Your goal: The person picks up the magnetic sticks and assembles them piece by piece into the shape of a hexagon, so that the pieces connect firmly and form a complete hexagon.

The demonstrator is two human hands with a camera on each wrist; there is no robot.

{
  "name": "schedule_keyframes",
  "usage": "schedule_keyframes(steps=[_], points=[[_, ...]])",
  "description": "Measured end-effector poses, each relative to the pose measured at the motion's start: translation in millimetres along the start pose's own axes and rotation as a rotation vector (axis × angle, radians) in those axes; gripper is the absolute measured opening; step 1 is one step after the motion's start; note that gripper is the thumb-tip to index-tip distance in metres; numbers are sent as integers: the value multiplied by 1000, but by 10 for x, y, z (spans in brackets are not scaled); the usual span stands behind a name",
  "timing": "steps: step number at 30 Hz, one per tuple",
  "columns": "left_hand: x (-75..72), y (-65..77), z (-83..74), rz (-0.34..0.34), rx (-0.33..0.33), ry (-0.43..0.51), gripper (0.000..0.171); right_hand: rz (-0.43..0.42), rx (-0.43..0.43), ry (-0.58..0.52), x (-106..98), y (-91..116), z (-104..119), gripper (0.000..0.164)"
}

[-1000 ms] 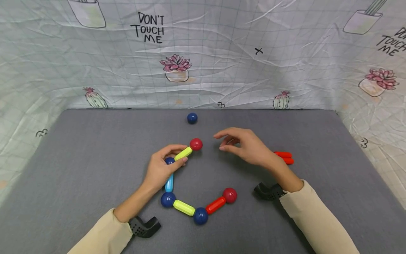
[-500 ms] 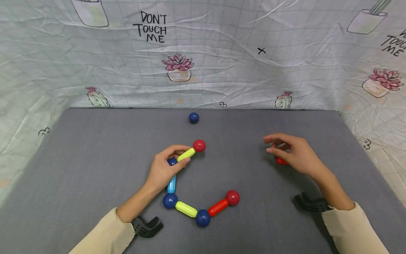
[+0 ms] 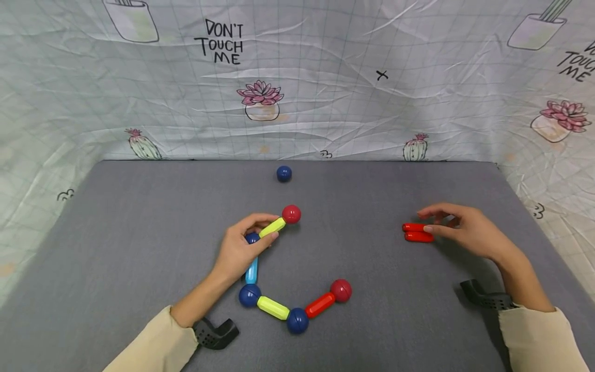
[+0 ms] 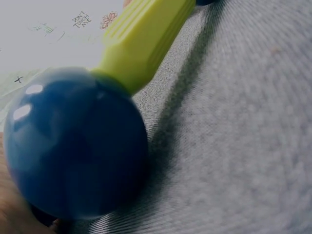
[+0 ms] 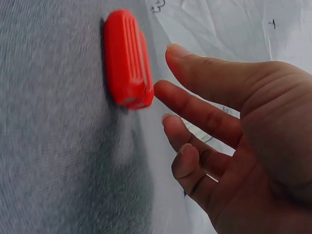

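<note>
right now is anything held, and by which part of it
The left hand grips the ball-and-stick chain by the yellow-green stick next to the far red ball. The right hand holds nothing.

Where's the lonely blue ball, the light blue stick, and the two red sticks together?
Lonely blue ball (image 3: pixel 284 173), head view, its middle.
Light blue stick (image 3: pixel 251 270), head view, its visible part.
Red sticks (image 3: pixel 418 237), head view, the nearer one's middle.
</note>
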State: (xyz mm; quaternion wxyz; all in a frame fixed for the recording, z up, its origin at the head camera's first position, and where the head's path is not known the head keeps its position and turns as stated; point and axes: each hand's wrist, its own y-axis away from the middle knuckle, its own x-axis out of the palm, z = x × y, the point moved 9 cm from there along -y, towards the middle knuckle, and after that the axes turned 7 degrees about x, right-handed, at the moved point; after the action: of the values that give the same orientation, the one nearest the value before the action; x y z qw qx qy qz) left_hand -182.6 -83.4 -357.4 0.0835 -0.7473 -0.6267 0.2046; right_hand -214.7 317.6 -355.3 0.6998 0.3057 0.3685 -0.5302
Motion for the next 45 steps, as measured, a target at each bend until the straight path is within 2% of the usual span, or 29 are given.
schedule_keyframes(steps=[8,32,38,45], points=[[-6,-6,-26,-9,3,-28,26,13,36,5,38,-4,-110,26],[-8,-1,-35,-7,14,-43,26,-24,16,28,113,-35,-56,22],[-17,5,-32,-8,11,-41,27,-85,-20,-8,105,-45,111,23],[-7,3,-35,-8,6,-36,26,-125,-130,-38,184,-101,545,26]])
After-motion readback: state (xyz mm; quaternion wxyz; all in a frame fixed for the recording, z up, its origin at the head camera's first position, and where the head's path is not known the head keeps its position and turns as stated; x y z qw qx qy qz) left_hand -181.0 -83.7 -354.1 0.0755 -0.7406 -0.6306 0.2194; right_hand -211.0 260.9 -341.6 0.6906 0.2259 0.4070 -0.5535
